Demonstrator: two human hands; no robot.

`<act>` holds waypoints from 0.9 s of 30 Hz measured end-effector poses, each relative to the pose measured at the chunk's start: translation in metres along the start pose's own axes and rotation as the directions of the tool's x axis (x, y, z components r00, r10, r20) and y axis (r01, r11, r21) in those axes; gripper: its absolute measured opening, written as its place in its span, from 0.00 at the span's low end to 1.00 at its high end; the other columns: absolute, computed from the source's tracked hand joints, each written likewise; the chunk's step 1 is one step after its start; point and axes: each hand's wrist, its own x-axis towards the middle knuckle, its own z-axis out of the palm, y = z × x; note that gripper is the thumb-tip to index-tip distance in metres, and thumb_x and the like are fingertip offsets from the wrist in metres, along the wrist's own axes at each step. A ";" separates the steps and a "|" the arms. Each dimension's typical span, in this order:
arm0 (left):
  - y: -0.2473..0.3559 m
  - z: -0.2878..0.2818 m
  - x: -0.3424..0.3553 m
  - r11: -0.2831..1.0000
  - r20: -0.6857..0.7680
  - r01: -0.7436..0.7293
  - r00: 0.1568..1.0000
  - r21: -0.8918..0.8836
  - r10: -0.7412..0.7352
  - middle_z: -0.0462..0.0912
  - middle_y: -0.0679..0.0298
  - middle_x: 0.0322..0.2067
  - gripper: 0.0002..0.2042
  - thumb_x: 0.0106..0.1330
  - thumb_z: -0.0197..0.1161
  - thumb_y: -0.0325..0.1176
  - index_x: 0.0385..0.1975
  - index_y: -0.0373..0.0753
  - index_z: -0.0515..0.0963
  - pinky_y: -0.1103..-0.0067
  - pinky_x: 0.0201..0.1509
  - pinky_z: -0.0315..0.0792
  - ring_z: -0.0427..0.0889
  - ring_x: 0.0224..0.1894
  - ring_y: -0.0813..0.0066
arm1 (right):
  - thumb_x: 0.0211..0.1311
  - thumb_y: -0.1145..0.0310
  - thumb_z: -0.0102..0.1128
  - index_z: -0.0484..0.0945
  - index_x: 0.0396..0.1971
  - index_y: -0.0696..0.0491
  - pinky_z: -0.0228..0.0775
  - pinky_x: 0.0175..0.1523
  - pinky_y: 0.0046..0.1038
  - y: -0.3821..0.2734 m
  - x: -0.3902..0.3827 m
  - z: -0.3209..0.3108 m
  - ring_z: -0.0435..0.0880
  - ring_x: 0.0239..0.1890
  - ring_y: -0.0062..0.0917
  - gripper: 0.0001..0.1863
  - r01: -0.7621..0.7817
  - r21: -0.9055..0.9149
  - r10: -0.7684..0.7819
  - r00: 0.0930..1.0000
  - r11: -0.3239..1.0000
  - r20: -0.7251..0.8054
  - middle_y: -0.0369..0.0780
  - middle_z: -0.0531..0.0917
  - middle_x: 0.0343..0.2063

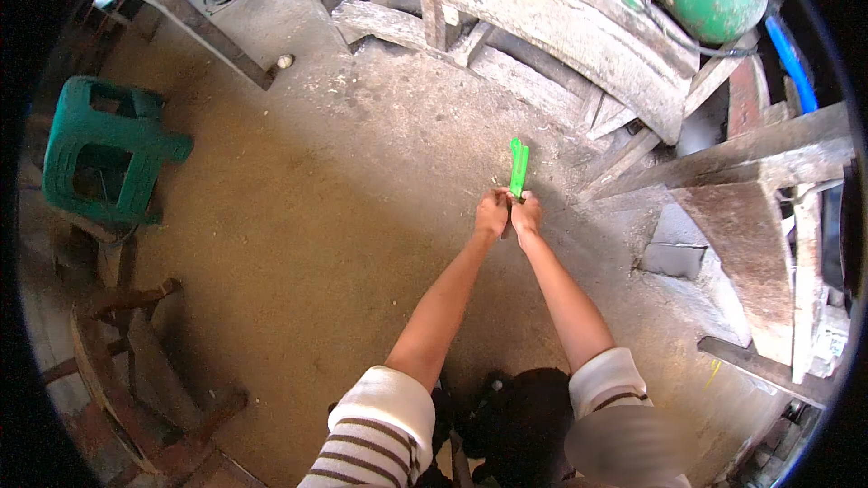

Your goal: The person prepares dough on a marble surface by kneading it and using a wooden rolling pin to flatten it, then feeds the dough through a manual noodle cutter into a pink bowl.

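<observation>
Out in front of me, both arms reach forward with the hands close together. A bright green, long narrow object [519, 168], plastic-looking with a split far end, points away from me; its exact kind is unclear. My right hand [527, 214] is closed around its near end. Beside it, my left hand [493, 213] is closed too, its fingertips next to that end. Whatever those left fingers pinch is too small to name. A thin dark piece shows between the two hands, partly hidden.
A green plastic stool [113, 158] lies on its side at left, above a wooden chair-like frame [104, 380]. Worn wooden boards [579, 27] and a green metal tank [723, 0] stand at far right. Concrete blocks [678, 244] sit near a leaning board [746, 262].
</observation>
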 end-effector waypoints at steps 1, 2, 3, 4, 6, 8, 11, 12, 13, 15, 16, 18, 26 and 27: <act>0.002 -0.015 -0.009 1.000 -0.031 0.017 0.999 -0.004 -0.017 0.77 0.51 0.38 0.13 0.62 0.49 0.36 0.39 0.35 0.74 0.70 0.47 0.69 0.76 0.41 0.56 | 0.55 0.65 0.58 0.76 0.33 0.57 0.67 0.36 0.28 -0.023 -0.022 -0.006 0.79 0.30 0.25 0.11 -0.010 0.034 0.008 0.998 0.999 0.069 0.43 0.81 0.27; 0.006 -0.033 -0.017 0.997 -0.062 0.000 0.998 -0.076 -0.005 0.77 0.50 0.36 0.12 0.62 0.49 0.36 0.38 0.35 0.75 0.70 0.46 0.69 0.77 0.40 0.56 | 0.57 0.66 0.56 0.76 0.33 0.57 0.66 0.33 0.25 -0.047 -0.045 -0.015 0.76 0.27 0.20 0.10 0.000 0.089 -0.013 0.990 0.996 0.144 0.39 0.80 0.24; 0.015 -0.048 -0.026 0.988 -0.090 -0.033 0.996 -0.152 0.019 0.78 0.50 0.34 0.12 0.62 0.50 0.36 0.36 0.35 0.75 0.70 0.45 0.69 0.77 0.38 0.57 | 0.57 0.66 0.56 0.76 0.33 0.57 0.66 0.33 0.25 -0.066 -0.061 -0.027 0.76 0.27 0.20 0.10 0.027 0.081 -0.040 0.986 0.996 0.159 0.39 0.80 0.24; 0.030 -0.061 -0.039 0.973 -0.086 -0.068 0.995 -0.221 0.050 0.76 0.53 0.35 0.10 0.62 0.52 0.34 0.37 0.35 0.75 0.71 0.43 0.70 0.77 0.36 0.61 | 0.57 0.66 0.56 0.76 0.32 0.57 0.64 0.32 0.24 -0.076 -0.073 -0.040 0.74 0.26 0.18 0.09 0.057 0.153 -0.091 0.969 0.987 0.228 0.36 0.78 0.22; 0.085 -0.077 -0.081 0.972 -0.117 -0.156 0.984 -0.173 0.137 0.76 0.59 0.32 0.11 0.63 0.51 0.34 0.40 0.35 0.73 0.76 0.43 0.69 0.76 0.36 0.69 | 0.57 0.67 0.57 0.76 0.31 0.55 0.61 0.29 0.21 -0.092 -0.095 -0.079 0.68 0.24 0.14 0.08 0.142 0.253 -0.215 0.932 0.957 0.291 0.31 0.73 0.19; 0.154 -0.120 -0.133 0.930 -0.208 -0.245 0.959 -0.274 0.191 0.73 0.67 0.28 0.12 0.63 0.54 0.34 0.42 0.35 0.72 0.81 0.45 0.68 0.73 0.36 0.79 | 0.55 0.65 0.59 0.75 0.30 0.56 0.62 0.29 0.24 -0.136 -0.140 -0.112 0.68 0.22 0.17 0.09 0.272 0.204 -0.328 0.883 0.940 0.335 0.35 0.73 0.17; 0.223 -0.185 -0.204 0.951 -0.175 -0.192 0.973 -0.241 0.152 0.74 0.67 0.29 0.12 0.60 0.58 0.34 0.41 0.35 0.73 0.82 0.45 0.68 0.73 0.35 0.81 | 0.53 0.65 0.60 0.73 0.31 0.56 0.63 0.27 0.28 -0.203 -0.218 -0.161 0.68 0.19 0.21 0.11 0.538 0.210 -0.577 0.741 0.816 0.343 0.40 0.72 0.15; 0.230 -0.213 -0.232 0.885 -0.263 -0.322 0.934 -0.335 0.241 0.75 0.68 0.30 0.10 0.59 0.60 0.32 0.38 0.36 0.75 0.82 0.43 0.68 0.72 0.34 0.83 | 0.52 0.65 0.61 0.74 0.31 0.55 0.63 0.29 0.26 -0.244 -0.256 -0.176 0.69 0.22 0.22 0.11 0.583 0.214 -0.614 0.676 0.784 0.409 0.41 0.74 0.18; 0.261 -0.221 -0.255 0.878 -0.273 -0.338 0.928 -0.339 0.252 0.75 0.68 0.30 0.10 0.59 0.60 0.32 0.38 0.36 0.75 0.82 0.43 0.68 0.72 0.34 0.83 | 0.51 0.66 0.62 0.75 0.31 0.55 0.63 0.33 0.25 -0.259 -0.268 -0.194 0.70 0.28 0.22 0.10 0.797 0.050 -0.779 0.573 0.602 0.253 0.41 0.75 0.23; 0.330 -0.240 -0.304 0.892 -0.312 -0.378 0.903 -0.247 0.297 0.77 0.68 0.31 0.06 0.57 0.61 0.28 0.34 0.37 0.77 0.82 0.42 0.69 0.73 0.34 0.82 | 0.51 0.66 0.63 0.76 0.33 0.54 0.64 0.36 0.27 -0.297 -0.301 -0.234 0.71 0.32 0.22 0.11 0.862 -0.129 -0.850 0.506 0.491 0.147 0.39 0.74 0.29; 0.368 -0.250 -0.330 0.859 -0.378 -0.476 0.842 -0.187 0.385 0.77 0.67 0.31 0.06 0.56 0.62 0.27 0.33 0.37 0.78 0.82 0.41 0.68 0.73 0.33 0.81 | 0.51 0.66 0.63 0.76 0.33 0.54 0.64 0.36 0.27 -0.323 -0.320 -0.253 0.71 0.32 0.22 0.11 0.874 -0.119 -0.865 0.484 0.471 0.131 0.39 0.74 0.29; 0.438 -0.275 -0.375 0.805 -0.441 -0.591 0.736 -0.046 0.514 0.79 0.65 0.32 0.07 0.52 0.63 0.25 0.32 0.37 0.78 0.80 0.40 0.69 0.74 0.34 0.75 | 0.55 0.66 0.59 0.73 0.45 0.54 0.67 0.37 0.30 -0.374 -0.358 -0.292 0.73 0.35 0.23 0.17 0.392 0.382 -0.534 0.739 0.837 0.412 0.38 0.73 0.33; 0.669 -0.305 -0.435 0.160 -0.105 -0.870 0.125 0.467 0.987 0.78 0.62 0.36 0.15 0.44 0.65 0.26 0.35 0.37 0.79 0.75 0.44 0.72 0.76 0.37 0.68 | 0.65 0.54 0.44 0.62 0.55 0.46 0.66 0.50 0.28 -0.561 -0.421 -0.476 0.73 0.44 0.23 0.22 -0.616 0.697 -0.598 0.418 0.367 0.685 0.37 0.73 0.41; 0.688 -0.299 -0.434 0.129 -0.069 -0.891 0.110 0.435 0.992 0.78 0.62 0.36 0.15 0.44 0.65 0.26 0.35 0.37 0.79 0.75 0.44 0.72 0.76 0.37 0.68 | 0.65 0.53 0.44 0.62 0.55 0.46 0.66 0.50 0.28 -0.569 -0.417 -0.496 0.73 0.44 0.22 0.21 -0.590 0.731 -0.627 0.435 0.343 0.646 0.36 0.73 0.40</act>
